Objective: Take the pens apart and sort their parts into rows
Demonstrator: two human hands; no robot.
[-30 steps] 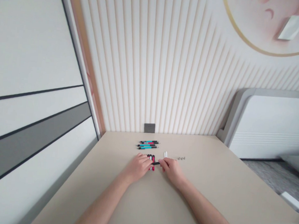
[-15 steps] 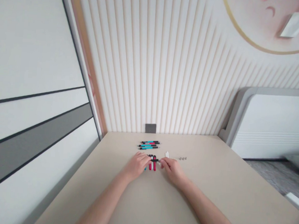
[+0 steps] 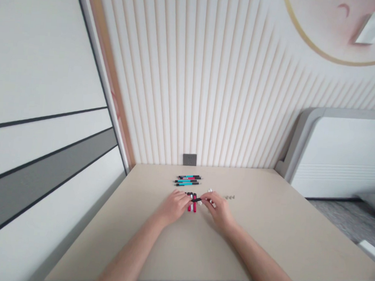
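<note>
Over the middle of the table, a short black pen part (image 3: 196, 199) spans the gap between my two hands. My left hand (image 3: 174, 206) pinches its left end, and my right hand (image 3: 220, 211) grips the right end with thumb and fingers. Below it lie several short barrels with black ends, among them a red barrel (image 3: 194, 208) and a white barrel (image 3: 191, 206), partly covered by my left hand. Small white pieces (image 3: 210, 190) lie behind my right fingers, partly hidden. Whether a second piece is inside my right fingers is too small to make out.
Several pens in blue, red and black (image 3: 187, 184) lie side by side farther back on the beige table (image 3: 250, 245). Small metallic-looking pieces (image 3: 230, 197) sit right of my right hand. A ribbed wall with a dark socket (image 3: 190, 159) stands behind; a white cabinet (image 3: 42, 168) is at left.
The right end of the black pen part has risen slightly, so it now tilts. My right hand has shifted a little and its fingers have changed their hold. The camera view has moved slightly.
</note>
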